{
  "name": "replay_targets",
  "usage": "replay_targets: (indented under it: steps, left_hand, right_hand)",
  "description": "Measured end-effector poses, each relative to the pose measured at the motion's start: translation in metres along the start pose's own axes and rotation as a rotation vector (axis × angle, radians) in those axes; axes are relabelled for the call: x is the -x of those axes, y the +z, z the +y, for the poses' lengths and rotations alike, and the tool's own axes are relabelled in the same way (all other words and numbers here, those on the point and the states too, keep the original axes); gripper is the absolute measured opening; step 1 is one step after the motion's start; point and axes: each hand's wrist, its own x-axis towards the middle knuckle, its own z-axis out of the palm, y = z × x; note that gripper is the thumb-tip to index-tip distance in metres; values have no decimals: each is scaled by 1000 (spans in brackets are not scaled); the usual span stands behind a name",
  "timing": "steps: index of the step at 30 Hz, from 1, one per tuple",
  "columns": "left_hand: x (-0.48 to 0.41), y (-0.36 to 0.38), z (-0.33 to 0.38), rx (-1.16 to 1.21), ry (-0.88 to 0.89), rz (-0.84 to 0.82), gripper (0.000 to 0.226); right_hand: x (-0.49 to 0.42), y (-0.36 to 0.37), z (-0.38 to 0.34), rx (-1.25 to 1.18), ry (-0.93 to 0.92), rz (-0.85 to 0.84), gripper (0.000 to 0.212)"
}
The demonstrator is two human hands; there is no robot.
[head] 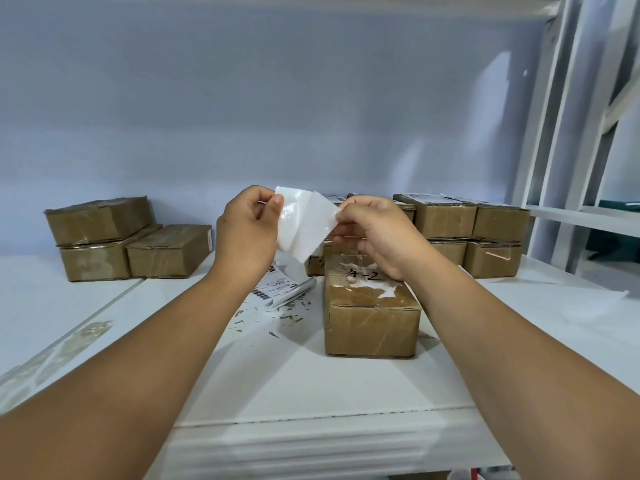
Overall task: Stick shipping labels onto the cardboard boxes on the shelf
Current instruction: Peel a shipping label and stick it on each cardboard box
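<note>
Both hands are raised above the white shelf (pixel 311 382). My left hand (pixel 247 230) pinches the glossy backing sheet (pixel 289 216) at its top corner. My right hand (pixel 372 233) pinches the white shipping label (pixel 317 226), which is partly peeled from the backing and shows its blank side to me. Right under my right hand stands a cardboard box (pixel 370 320) with torn white label scraps and handwriting on its top. More printed labels (pixel 280 287) lie on the shelf behind my left wrist.
A pile of three cardboard boxes (pixel 128 237) sits at the back left. Stacked boxes (pixel 471 233), some with labels on top, stand at the back right. Paper scraps (pixel 277 317) litter the shelf. A loose white sheet (pixel 575 303) lies at right. White shelf uprights (pixel 561 133) rise on the right.
</note>
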Motion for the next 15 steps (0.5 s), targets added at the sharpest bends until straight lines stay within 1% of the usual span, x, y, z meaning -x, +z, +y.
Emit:
replay_targets:
  steps: [3,10,15]
  left_hand:
    - [-2,-2,-2,13,-23,37,23]
    - [-5,-4,-3,73,-41,75,23]
    - [-4,-4,0,102,-44,105,24]
  right_hand:
    - [-3,-3,0,-60,6,98,26]
    - [-12,-18,7,-28,52,348,23]
    - [-20,-26,16,-81,82,464,18]
